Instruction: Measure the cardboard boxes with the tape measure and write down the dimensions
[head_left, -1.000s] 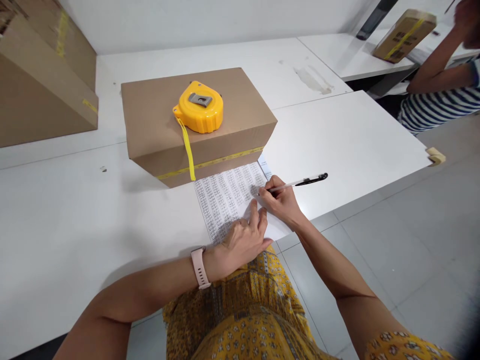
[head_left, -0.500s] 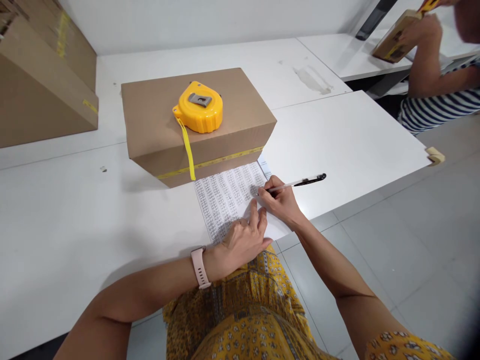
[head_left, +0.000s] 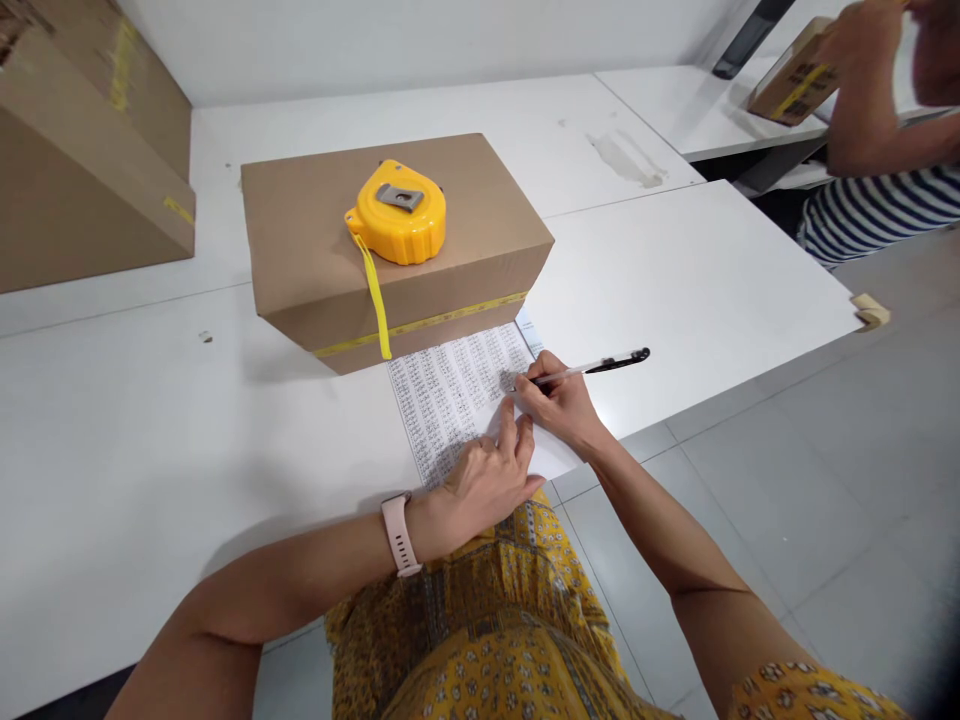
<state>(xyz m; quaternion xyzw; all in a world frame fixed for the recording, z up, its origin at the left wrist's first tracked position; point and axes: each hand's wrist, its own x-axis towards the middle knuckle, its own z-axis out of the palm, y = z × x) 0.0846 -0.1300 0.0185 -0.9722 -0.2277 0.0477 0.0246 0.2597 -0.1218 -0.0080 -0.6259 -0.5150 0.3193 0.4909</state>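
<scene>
My right hand point(head_left: 561, 402) grips a black and clear pen point(head_left: 592, 367) with its tip on a sheet of paper point(head_left: 450, 395) covered in small printed rows. My left hand point(head_left: 487, 478) lies flat on the lower part of that sheet, fingers stretched out, with a pink watch on the wrist. Just beyond the paper stands a brown cardboard box point(head_left: 315, 245) with yellow tape along its front. A yellow tape measure point(head_left: 397, 212) rests on top of the box, its yellow strap hanging over the front edge.
The white table point(head_left: 697, 270) runs left and back. Larger cardboard boxes point(head_left: 82, 150) stand at the far left. At the upper right a person in a striped shirt point(head_left: 877, 205) handles a small box point(head_left: 795, 75) on another table. A tape roll point(head_left: 870, 312) sits on the table corner.
My hands and pen stay almost still on the paper. The person at the upper right has raised an arm and shifted hands over the small box.
</scene>
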